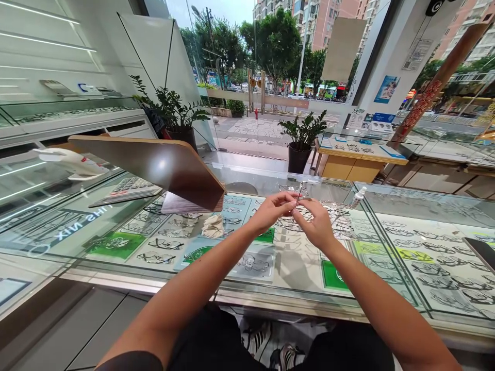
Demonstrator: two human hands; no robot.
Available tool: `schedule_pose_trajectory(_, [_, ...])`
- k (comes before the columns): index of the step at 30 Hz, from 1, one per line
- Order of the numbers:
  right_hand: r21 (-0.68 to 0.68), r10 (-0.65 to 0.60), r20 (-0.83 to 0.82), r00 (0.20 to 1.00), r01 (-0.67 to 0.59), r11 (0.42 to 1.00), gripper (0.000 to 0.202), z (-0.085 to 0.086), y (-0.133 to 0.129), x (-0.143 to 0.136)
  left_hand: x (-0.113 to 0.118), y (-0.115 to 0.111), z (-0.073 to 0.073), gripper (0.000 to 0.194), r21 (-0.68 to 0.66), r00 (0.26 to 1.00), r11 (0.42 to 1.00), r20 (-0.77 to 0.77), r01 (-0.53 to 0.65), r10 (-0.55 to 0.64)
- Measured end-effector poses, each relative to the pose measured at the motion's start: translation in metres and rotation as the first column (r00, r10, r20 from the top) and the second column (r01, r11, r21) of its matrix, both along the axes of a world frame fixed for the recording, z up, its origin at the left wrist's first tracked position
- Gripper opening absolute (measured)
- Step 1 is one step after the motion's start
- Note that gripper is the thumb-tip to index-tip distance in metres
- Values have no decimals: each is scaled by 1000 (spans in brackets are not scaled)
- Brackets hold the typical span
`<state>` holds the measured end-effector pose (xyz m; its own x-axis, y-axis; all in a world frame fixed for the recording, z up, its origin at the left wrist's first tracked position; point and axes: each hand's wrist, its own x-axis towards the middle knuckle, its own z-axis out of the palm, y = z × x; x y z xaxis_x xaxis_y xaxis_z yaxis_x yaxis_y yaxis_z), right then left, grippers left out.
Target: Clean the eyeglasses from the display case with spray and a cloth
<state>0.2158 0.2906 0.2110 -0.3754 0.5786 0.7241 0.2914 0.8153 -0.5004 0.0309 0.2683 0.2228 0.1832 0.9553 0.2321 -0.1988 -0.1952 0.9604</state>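
My left hand (274,207) and my right hand (316,222) meet above the glass display counter (296,278), their fingertips pinched close together. A thin, stick-like piece (300,189), dark with some red, stands up from between the fingers. Its lower end is hidden, and it is too small to tell its exact kind. Below the hands, eyeglass frames (290,224) lie in rows. A crumpled beige cloth (212,226) is on the counter left of my left forearm. Beyond my right hand stands a small white spray bottle (359,197).
A brown-backed mirror or panel (154,162) leans at the left, beside a calculator (131,188) and a white device (71,162). Potted plants (300,149) stand beyond the counter by the window. A dark flat object (482,253) lies at the right edge.
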Motion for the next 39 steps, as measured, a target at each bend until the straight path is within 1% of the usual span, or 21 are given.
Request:
schedule_pose_trajectory(4, [29, -27, -16, 1000, 27, 999, 21, 2, 4, 4, -5, 4, -1, 37, 57, 996, 998, -93, 19, -14])
schedule_pose_trajectory(8, [114, -88, -2, 996, 88, 990, 23, 1, 16, 9, -9, 8, 2, 35, 216, 966, 976, -256, 16, 40])
schedule_pose_trajectory(11, [111, -119, 7, 993, 118, 987, 25, -2, 23, 12, -14, 4, 11, 31, 295, 904, 955, -405, -13, 138])
schedule_pose_trajectory(14, [88, -138, 15, 990, 136, 987, 27, -5, 26, 13, -24, -11, 21, 19, 373, 791, 919, -520, -129, 323])
schedule_pose_trajectory(16, [81, -139, 23, 990, 137, 987, 28, -7, 27, 14, -35, -27, 25, 12, 449, 691, 872, -568, -194, 446])
schedule_pose_trajectory(17, [80, -134, 28, 991, 131, 988, 29, -7, 27, 14, -42, -38, 25, 10, 471, 640, 855, -594, -216, 488])
schedule_pose_trajectory(18, [81, -128, 32, 991, 125, 989, 29, -8, 27, 14, -50, -49, 24, 9, 484, 574, 839, -623, -249, 531])
schedule_pose_trajectory(19, [83, -123, 36, 992, 120, 989, 28, -8, 27, 14, -58, -60, 21, 10, 484, 490, 822, -662, -299, 568])
schedule_pose_trajectory(20, [85, -120, 39, 992, 117, 990, 28, -9, 27, 14, -66, -71, 17, 11, 482, 379, 800, -708, -356, 595])
schedule_pose_trajectory(21, [87, -118, 43, 992, 114, 990, 28, -9, 27, 14, -75, -82, 11, 13, 493, 239, 760, -749, -423, 618])
schedule_pose_trajectory(23, [92, -118, 47, 992, 113, 989, 28, -10, 27, 14, -92, -99, -3, 24, 535, -60, 653, -796, -536, 602])
schedule_pose_trajectory(24, [94, -117, 48, 992, 112, 989, 28, -11, 27, 14, -101, -105, -10, 31, 548, -171, 612, -808, -570, 564])
schedule_pose_trajectory(25, [95, -115, 48, 992, 110, 989, 28, -12, 27, 14, -108, -109, -17, 38, 541, -235, 592, -824, -598, 516])
schedule_pose_trajectory(26, [96, -112, 49, 993, 107, 990, 28, -12, 28, 14, -115, -112, -22, 43, 513, -251, 595, -847, -619, 469])
schedule_pose_trajectory(27, [97, -108, 50, 993, 103, 990, 28, -13, 28, 14, -121, -113, -26, 44, 471, -235, 611, -873, -636, 428])
schedule_pose_trajectory(29, [100, -103, 56, 993, 97, 990, 29, -13, 27, 14, -129, -113, -29, 41, 377, -168, 659, -918, -650, 359])
schedule_pose_trajectory(31, [104, -105, 66, 992, 98, 990, 30, -13, 25, 13, -132, -110, -27, 36, 322, -124, 708, -940, -629, 318])
schedule_pose_trajectory(34, [105, -121, 66, 990, 114, 988, 31, -8, 23, 13, -129, -101, -17, 31, 286, -97, 783, -955, -552, 281])
schedule_pose_trajectory(36, [113, -154, 50, 987, 147, 983, 31, -1, 24, 18, -121, -93, -10, 27, 246, -103, 831, -969, -499, 225])
schedule_pose_trajectory(38, [128, -196, 16, 980, 192, 973, 31, 9, 29, 28, -109, -81, -1, 26, 229, -155, 866, -972, -444, 178])
schedule_pose_trajectory(39, [141, -217, -10, 976, 217, 966, 30, 15, 33, 35, -99, -74, 4, 26, 250, -192, 879, -964, -406, 186])
